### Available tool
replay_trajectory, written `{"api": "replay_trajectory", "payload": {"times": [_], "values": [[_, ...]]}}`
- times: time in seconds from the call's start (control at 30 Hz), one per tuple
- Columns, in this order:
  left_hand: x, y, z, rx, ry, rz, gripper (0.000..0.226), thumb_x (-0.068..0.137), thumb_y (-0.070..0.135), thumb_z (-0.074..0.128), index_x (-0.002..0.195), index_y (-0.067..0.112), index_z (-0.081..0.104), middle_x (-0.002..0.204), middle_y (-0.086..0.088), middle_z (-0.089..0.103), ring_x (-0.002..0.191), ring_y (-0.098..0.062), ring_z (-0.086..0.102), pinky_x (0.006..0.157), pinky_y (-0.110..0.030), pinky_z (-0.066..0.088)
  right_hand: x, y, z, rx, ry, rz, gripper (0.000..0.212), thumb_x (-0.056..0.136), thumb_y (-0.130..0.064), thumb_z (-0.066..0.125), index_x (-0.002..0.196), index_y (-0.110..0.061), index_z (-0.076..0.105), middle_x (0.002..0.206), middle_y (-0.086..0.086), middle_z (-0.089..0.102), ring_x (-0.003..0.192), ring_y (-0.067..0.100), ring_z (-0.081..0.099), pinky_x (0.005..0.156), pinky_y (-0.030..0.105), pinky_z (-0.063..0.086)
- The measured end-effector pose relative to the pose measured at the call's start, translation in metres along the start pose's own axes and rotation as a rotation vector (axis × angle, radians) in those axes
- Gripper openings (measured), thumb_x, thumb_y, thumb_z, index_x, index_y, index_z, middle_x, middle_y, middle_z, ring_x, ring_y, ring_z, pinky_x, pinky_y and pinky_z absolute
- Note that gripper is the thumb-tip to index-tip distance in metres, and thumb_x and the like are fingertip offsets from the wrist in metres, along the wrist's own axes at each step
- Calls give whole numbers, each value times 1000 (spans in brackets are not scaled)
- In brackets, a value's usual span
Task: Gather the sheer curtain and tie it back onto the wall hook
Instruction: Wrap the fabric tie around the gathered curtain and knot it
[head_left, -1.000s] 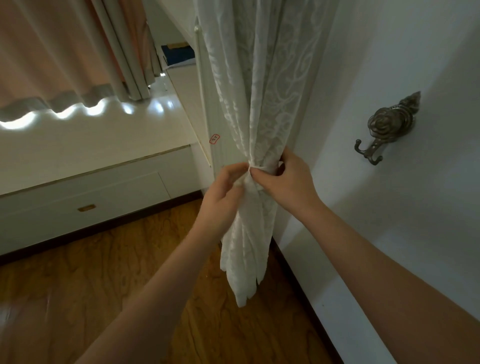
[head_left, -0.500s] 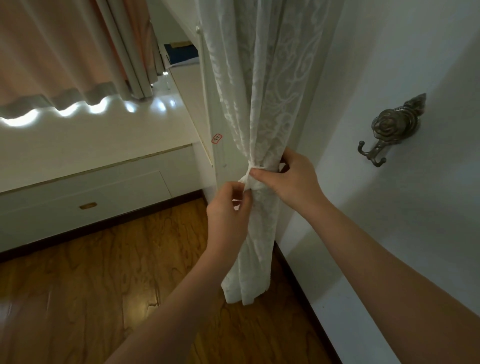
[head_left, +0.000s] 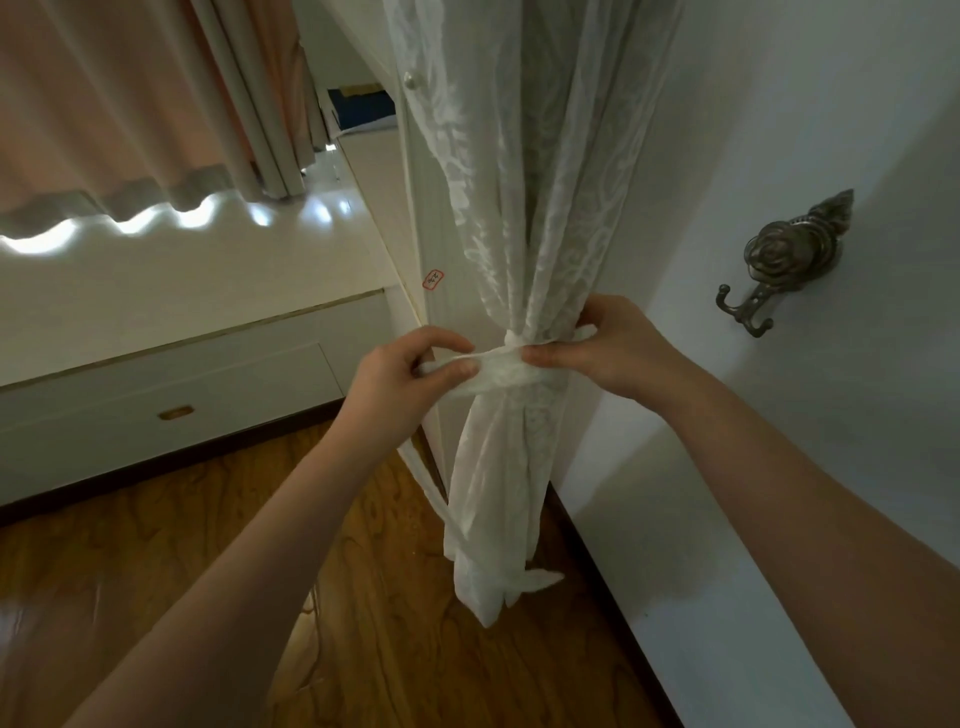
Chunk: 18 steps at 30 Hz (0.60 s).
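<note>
The white sheer curtain (head_left: 524, 208) hangs gathered into a bundle beside the white wall, its tail reaching down to the wood floor. A white tie-back band (head_left: 498, 371) wraps the bundle at waist height. My left hand (head_left: 410, 384) pinches the band's free end and holds it out to the left. My right hand (head_left: 608, 348) grips the band and the gathered curtain on the right side. The bronze rose-shaped wall hook (head_left: 779, 265) sits on the wall to the right of my right hand, with nothing on it.
A white cabinet edge (head_left: 421, 249) with a small red sticker stands just behind the curtain. To the left are a white window seat with a drawer (head_left: 171, 384) and a peach curtain (head_left: 104, 104). A wood floor (head_left: 156, 545) lies below.
My left hand has pulled the band's free end out to the left, stretching it level. My right hand keeps its hold at the bundle. The view has shifted slightly.
</note>
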<state>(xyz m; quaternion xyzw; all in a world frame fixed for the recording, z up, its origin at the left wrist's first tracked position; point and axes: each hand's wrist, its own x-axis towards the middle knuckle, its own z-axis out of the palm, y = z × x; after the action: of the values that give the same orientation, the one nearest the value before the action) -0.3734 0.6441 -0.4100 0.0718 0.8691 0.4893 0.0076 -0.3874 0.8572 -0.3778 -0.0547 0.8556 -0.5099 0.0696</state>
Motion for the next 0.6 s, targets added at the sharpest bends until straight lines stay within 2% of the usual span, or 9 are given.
{"api": "replay_trajectory", "payload": {"times": [0.13,0.23,0.3,0.37,0.47,0.53,0.6], "values": [[7,0,5,118,-17,68,23,82,40,67,105,34,71,87,17,65,80,-8,61,73,-26,50,0,3,5,33,-38,-5,40,70,-29,80,108,-28,67,102,-12,71,99,4,64,90,28,50],[10,-5,7,200,74,244,19,87,28,66,102,21,74,89,10,65,86,-11,59,78,-29,49,-1,6,5,65,-65,-24,35,71,-28,79,103,-33,67,101,-14,71,97,0,64,88,24,49],[12,-8,9,240,208,368,18,89,24,61,94,13,75,83,3,63,79,-12,55,74,-21,46,0,6,6,71,-79,-27,31,70,-28,79,97,-36,66,98,-16,70,95,-2,64,85,21,48],[11,-9,12,227,338,407,21,88,23,58,88,8,73,85,2,55,77,-6,47,75,-7,38,3,6,7,72,-88,-29,29,69,-29,80,93,-38,66,95,-16,70,94,0,64,86,22,48],[7,-8,19,93,354,373,11,89,14,60,87,12,71,98,6,60,84,6,51,81,-6,41,4,8,7,98,-116,-34,28,69,-27,80,93,-37,68,92,-18,71,91,-1,64,85,21,47],[2,-3,24,-41,265,215,16,91,15,59,80,24,65,83,15,63,74,10,55,69,-9,44,3,9,6,139,-133,-42,26,71,-22,78,92,-35,68,87,-21,72,88,-4,65,82,18,48],[-1,3,28,-146,216,73,24,92,18,59,73,32,60,70,16,59,64,3,54,63,-14,44,1,10,6,182,-135,-50,25,73,-15,76,92,-30,68,83,-19,73,86,-3,67,77,15,50]]}}
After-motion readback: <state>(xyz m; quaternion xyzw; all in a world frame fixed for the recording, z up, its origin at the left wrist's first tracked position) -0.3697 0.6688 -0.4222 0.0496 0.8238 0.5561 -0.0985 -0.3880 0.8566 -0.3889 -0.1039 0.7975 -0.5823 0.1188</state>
